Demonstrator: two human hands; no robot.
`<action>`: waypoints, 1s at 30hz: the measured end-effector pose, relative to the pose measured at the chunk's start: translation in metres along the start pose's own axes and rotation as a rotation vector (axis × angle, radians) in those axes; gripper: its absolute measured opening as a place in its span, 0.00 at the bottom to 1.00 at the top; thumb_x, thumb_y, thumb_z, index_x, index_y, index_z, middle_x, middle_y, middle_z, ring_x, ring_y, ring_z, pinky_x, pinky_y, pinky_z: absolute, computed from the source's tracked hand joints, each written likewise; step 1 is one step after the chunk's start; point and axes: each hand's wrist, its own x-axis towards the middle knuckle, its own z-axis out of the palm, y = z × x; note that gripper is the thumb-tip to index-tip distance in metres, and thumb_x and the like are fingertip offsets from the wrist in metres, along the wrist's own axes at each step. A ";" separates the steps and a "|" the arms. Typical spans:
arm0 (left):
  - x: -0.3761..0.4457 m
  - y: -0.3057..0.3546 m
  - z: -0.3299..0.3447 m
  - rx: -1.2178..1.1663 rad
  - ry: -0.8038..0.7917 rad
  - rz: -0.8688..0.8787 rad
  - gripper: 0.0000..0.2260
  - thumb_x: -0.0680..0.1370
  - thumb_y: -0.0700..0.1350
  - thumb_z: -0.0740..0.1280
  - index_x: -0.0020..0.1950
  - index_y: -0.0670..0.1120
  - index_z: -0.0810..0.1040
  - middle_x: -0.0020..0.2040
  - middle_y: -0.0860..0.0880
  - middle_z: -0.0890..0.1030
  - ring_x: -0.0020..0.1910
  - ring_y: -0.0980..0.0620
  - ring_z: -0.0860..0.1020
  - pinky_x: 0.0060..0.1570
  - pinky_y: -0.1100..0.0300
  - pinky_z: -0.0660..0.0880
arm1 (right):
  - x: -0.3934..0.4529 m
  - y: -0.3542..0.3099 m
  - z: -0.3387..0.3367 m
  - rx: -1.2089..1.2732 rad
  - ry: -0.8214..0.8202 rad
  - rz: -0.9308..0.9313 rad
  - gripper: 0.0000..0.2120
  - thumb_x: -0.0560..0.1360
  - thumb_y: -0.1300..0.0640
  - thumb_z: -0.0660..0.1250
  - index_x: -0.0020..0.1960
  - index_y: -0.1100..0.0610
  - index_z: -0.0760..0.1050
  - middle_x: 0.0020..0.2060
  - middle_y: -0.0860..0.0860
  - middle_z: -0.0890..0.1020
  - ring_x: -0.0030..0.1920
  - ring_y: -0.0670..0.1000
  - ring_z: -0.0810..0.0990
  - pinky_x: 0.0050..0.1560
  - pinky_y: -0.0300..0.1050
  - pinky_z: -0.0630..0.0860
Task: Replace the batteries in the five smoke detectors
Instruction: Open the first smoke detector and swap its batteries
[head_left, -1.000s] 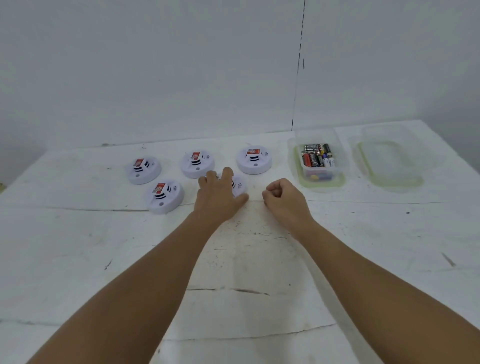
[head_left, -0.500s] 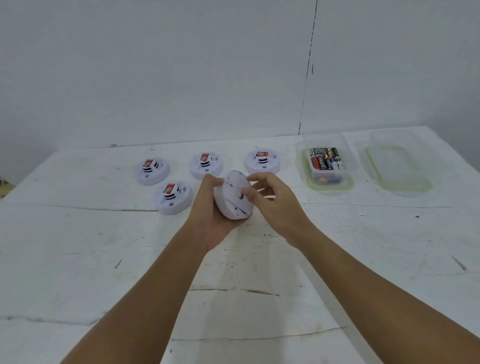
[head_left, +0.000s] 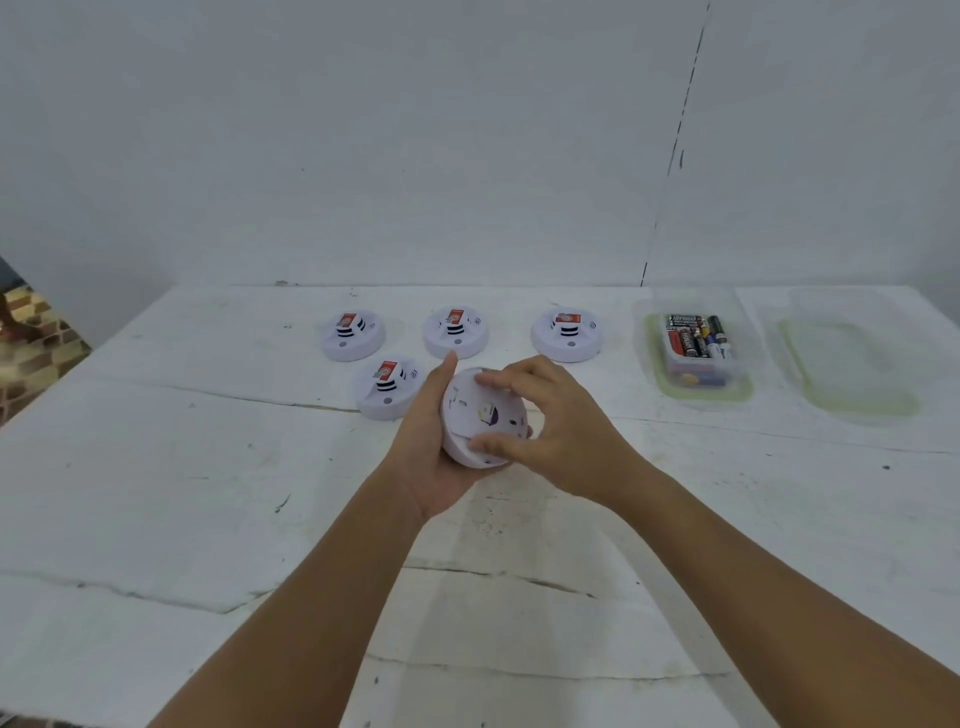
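Observation:
Both hands hold one white round smoke detector above the table, its back plate turned toward me. My left hand cups it from the left and below. My right hand grips its rim, with fingers on top and thumb at the bottom. Several more smoke detectors with red labels lie face up on the white table: one at the back left, one at the back middle, one at the back right, and a nearer one.
A clear plastic tub with several batteries stands to the right of the detectors. Its clear lid lies further right. A white wall rises behind the table. The table's left edge runs diagonally at the far left.
A second ago my left hand lay on the detector on the table. Both hands have since lifted it and turned its back toward me, with my right hand now gripping its rim.

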 end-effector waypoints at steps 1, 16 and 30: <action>-0.001 0.001 0.000 0.016 0.017 -0.008 0.29 0.78 0.64 0.68 0.70 0.44 0.80 0.69 0.39 0.80 0.70 0.37 0.77 0.58 0.42 0.80 | 0.002 0.000 -0.001 -0.026 -0.014 -0.010 0.30 0.71 0.44 0.80 0.71 0.47 0.76 0.59 0.43 0.75 0.61 0.44 0.73 0.62 0.32 0.67; -0.005 0.007 0.007 0.204 0.098 -0.050 0.18 0.82 0.58 0.64 0.57 0.46 0.86 0.57 0.42 0.86 0.52 0.42 0.85 0.49 0.48 0.82 | 0.006 -0.003 -0.002 -0.070 -0.071 -0.056 0.30 0.67 0.46 0.81 0.64 0.49 0.72 0.57 0.45 0.74 0.57 0.44 0.74 0.56 0.40 0.76; 0.004 0.007 -0.005 0.038 0.227 0.041 0.15 0.81 0.54 0.68 0.48 0.44 0.87 0.51 0.38 0.86 0.53 0.35 0.81 0.58 0.38 0.79 | -0.006 0.019 -0.012 0.065 0.255 0.267 0.28 0.71 0.51 0.77 0.66 0.50 0.70 0.53 0.46 0.76 0.51 0.45 0.75 0.47 0.36 0.76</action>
